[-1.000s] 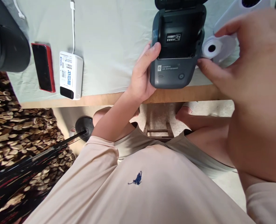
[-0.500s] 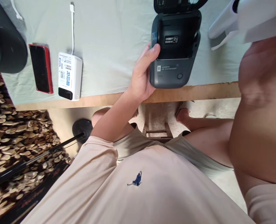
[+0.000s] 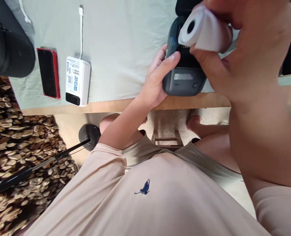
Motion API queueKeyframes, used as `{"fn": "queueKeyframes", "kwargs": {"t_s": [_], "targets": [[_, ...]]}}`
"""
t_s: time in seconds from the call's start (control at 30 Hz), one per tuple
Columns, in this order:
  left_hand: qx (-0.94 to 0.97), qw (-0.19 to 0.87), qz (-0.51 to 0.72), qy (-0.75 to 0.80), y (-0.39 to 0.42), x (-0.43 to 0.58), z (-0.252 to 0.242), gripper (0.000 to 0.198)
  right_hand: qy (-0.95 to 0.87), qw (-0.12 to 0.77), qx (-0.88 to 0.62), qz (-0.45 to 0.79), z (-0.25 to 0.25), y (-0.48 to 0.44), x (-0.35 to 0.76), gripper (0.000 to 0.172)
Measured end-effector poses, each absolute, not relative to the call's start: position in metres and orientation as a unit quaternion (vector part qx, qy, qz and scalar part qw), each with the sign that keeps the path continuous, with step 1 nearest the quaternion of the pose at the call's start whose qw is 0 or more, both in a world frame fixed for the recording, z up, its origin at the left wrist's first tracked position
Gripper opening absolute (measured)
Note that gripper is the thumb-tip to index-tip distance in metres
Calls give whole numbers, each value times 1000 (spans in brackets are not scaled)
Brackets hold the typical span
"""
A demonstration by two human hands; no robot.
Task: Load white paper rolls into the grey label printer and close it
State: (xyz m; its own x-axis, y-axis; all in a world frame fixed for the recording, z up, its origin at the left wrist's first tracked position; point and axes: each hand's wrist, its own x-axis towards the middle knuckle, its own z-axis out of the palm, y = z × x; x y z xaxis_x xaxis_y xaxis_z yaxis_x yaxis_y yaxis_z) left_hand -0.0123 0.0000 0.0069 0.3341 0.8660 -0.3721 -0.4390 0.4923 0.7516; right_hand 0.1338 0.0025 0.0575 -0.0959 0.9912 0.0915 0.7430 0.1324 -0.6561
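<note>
Left hand (image 3: 158,77): fingers wrapped around the side of a dark printer (image 3: 184,86), lid raised, by the counter (image 3: 120,49) edge | Right hand (image 3: 246,62): fingers pinching a white paper roll (image 3: 206,32), tilted over the printer's open compartment | Further left on counter: red-cased phone (image 3: 47,72), white power bank (image 3: 77,82), cable (image 3: 81,34) attached

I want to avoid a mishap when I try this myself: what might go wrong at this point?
The paper roll, held tilted over the open printer by the right hand, might catch on the compartment's rim or slip from the fingers.

The printer is beside the table's wooden front edge, so it could drop if the left hand loosened.

The left thumb lies by the opening and might get in the roll's way.
</note>
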Motion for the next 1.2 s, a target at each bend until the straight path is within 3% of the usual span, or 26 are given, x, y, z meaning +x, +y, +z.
{"fn": "queueKeyframes", "kwargs": {"t_s": [0.27, 0.43, 0.77, 1.03, 1.2], "targets": [[269, 749, 414, 442, -1, -12, 6, 27, -788, 185, -571, 135, 54, 5, 142, 33], [263, 746, 433, 432, -3, -10, 8, 22, -794, 126, -582, 124, 47, 8, 146, 32], [260, 774, 442, 371, 0, -12, 4, 19, -803, 267, -529, 64, 34, 7, 149, 30], [231, 796, 453, 328, 2, -11, 8, 21, -848, 293, -437, 64, 23, 9, 150, 24], [145, 806, 445, 363, 0, -12, 8, 19, -854, 360, -369, 66, 22, 10, 149, 29]]}}
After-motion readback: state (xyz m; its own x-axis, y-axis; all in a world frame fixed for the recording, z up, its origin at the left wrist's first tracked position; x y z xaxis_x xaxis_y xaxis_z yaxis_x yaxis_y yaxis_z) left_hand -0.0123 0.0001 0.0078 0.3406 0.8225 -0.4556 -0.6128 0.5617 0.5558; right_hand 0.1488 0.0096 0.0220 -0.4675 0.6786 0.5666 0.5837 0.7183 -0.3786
